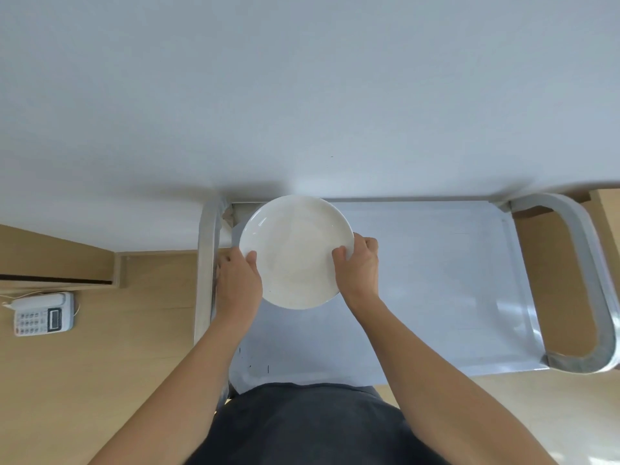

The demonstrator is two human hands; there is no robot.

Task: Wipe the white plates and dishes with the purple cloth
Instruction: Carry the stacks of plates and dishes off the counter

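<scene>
A round white plate [295, 251] is held level above the left part of a metal cart's top shelf [436, 280]. My left hand [238, 280] grips the plate's left rim, thumb on top. At the right rim, my right hand [359, 266] grips it the same way, thumb over the edge and fingers underneath. No purple cloth shows anywhere in the head view.
The cart has a curved grey handle [583, 280] on its right side and a grey post [204, 273] on its left. A white wall rises behind it. A white desk telephone [43, 313] lies on the wooden floor at the left.
</scene>
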